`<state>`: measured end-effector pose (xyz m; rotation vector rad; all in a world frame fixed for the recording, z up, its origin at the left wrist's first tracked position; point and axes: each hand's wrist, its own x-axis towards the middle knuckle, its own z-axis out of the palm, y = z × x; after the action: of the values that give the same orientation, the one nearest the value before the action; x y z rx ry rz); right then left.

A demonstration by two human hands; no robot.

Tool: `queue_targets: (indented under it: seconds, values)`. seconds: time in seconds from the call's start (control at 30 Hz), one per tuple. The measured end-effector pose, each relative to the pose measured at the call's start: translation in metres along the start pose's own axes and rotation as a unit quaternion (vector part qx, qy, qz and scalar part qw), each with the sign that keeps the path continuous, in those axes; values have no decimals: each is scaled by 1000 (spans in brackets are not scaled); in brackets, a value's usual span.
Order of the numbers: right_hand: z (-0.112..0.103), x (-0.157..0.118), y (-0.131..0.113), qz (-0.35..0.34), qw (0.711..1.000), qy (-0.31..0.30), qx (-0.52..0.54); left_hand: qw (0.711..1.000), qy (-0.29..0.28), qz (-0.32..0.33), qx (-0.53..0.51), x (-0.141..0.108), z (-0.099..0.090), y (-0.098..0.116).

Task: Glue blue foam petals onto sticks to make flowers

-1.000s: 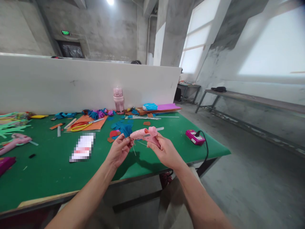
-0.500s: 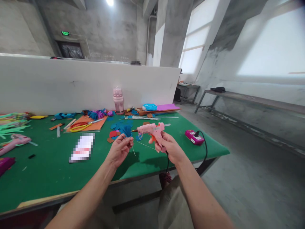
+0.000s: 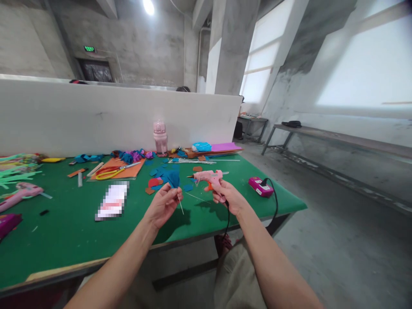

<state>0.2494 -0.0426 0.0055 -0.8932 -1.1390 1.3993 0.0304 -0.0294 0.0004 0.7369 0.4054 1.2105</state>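
Observation:
Between the fingertips of my left hand (image 3: 165, 206) is a blue paper flower (image 3: 173, 178) on a thin wire stem (image 3: 182, 207) that sticks out below. My right hand (image 3: 228, 195) is wrapped round the handle of a pink hot glue gun (image 3: 207, 176). Its nozzle points left at the flower, with a gap between them. A clear glue stick (image 3: 225, 173) pokes out of the gun's back. Behind my left hand lie loose blue paper petals (image 3: 157, 171), a red piece (image 3: 153, 182) and brown pieces (image 3: 149, 191) on the green table.
Red and yellow scissors (image 3: 112, 171) rest on orange sheets (image 3: 127, 174). A pink bottle (image 3: 160, 138) stands against the white partition (image 3: 122, 116). On the right is a magenta power box (image 3: 260, 187) with a black cord. Another pink glue gun (image 3: 21, 195) lies at the left.
My right hand has drawn the glue gun away from the flower, and a gap now shows at the nozzle. The flower is held more upright in my left hand.

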Motion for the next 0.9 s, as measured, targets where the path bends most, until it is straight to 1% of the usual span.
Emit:
queue_targets:
  seconds: [0.07, 0.1, 0.13, 0.2, 0.27, 0.33, 0.5, 0.6, 0.67, 0.73, 0.77, 0.8, 0.83, 0.87, 0.9]
  values:
    - [-11, 7, 1, 16, 998, 32, -58, 1000, -22, -1, 7, -2, 1, 1]
    - [-19, 11, 1, 29, 993, 59, -101, 1000, -29, -1, 11, -2, 1, 2]
    - [-27, 15, 2, 49, 983, 87, -156, 999, -33, 1, 15, -2, 1, 2]
    - [-43, 21, 5, 74, 966, 123, -213, 999, -41, -1, 24, -2, 0, 2]
    - [-56, 24, 8, 91, 949, 148, -261, 998, -48, -6, 30, 0, -3, 2]
    - [-63, 25, 11, 104, 929, 166, -313, 998, -52, -7, 29, 1, -5, 2]
    - [-63, 24, 11, 119, 871, 190, -436, 999, -38, -10, 22, 1, -4, 2]
    - [-60, 21, 4, 118, 838, 200, -494, 999, -22, -17, 23, 0, -1, 2]
    - [-55, 16, -1, 113, 813, 225, -525, 1000, -9, -17, 22, 0, 0, 1]
    - [-46, 10, -5, 75, 786, 267, -553, 1000, 4, -18, 23, 0, 0, -1]
    - [-39, 7, -5, 30, 775, 289, -562, 1000, 11, -16, 24, 0, 0, -2]
    - [-29, 5, -4, -26, 781, 292, -552, 999, 16, -12, 25, 1, -1, -2]
    - [-18, 3, -3, -75, 813, 269, -511, 999, 20, -8, 27, 1, -1, -3]
    - [-5, 1, 0, -101, 863, 222, -442, 999, 24, -3, 29, 2, -2, -4]
    - [8, 0, 4, -105, 914, 179, -349, 999, 27, 3, 29, 2, -2, -5]
